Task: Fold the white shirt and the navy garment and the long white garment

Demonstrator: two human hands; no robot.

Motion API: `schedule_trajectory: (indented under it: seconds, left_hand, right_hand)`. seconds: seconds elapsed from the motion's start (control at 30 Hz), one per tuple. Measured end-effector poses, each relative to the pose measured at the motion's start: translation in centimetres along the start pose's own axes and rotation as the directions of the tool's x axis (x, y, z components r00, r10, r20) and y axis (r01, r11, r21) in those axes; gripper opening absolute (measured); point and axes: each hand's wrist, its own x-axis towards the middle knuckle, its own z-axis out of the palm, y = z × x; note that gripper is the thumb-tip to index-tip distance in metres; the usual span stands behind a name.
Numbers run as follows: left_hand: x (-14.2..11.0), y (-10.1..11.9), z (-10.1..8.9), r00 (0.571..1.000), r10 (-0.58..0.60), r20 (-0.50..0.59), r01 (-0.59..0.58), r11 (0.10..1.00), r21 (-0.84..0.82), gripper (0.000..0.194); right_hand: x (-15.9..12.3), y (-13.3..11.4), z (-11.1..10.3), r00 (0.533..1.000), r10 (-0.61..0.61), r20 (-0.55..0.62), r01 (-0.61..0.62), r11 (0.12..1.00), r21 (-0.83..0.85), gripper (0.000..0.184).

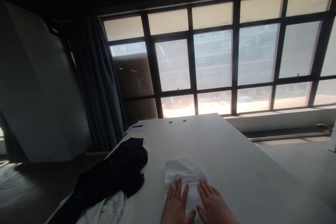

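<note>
Head view, hands, left (175,203) and right (215,203), flat and just apart on folded white cloth (185,171), black garment (111,171) beside

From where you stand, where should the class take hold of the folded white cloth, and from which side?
Likely by its side edges, coming from left and right: the folded white cloth lies flat on the table, and the left hand and right hand rest on it.

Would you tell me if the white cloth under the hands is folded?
Folded: the white cloth forms a compact rectangle under the left hand and right hand.
</note>
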Motion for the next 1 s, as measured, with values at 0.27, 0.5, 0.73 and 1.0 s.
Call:
schedule_trajectory:
  seconds: [0.27,0.5,0.73,1.0]
  left_hand:
    - [-0.4,0.9,1.8,0.971,-0.091,0.222,0.113,0.990,-0.087,0.056]
    - [3.8,5.8,-0.6,0.966,0.094,0.243,-0.027,0.964,-0.266,0.068]
    - [2.3,2.1,-1.3,0.975,-0.040,0.217,0.086,0.975,-0.205,0.088]
    - [0.2,-1.1,-3.3,0.982,-0.164,0.099,0.173,0.981,-0.090,0.087]
  right_hand:
    - [0.4,-3.4,-2.8,0.995,0.076,0.067,-0.063,0.983,-0.171,0.044]
    - [3.3,-2.7,0.7,0.969,0.162,-0.185,-0.124,0.972,0.198,0.056]
    - [2.8,-1.3,2.9,0.980,0.049,-0.192,-0.005,0.975,0.224,0.064]
    - [2.9,-0.9,4.0,0.973,-0.023,-0.230,0.061,0.985,0.160,0.065]
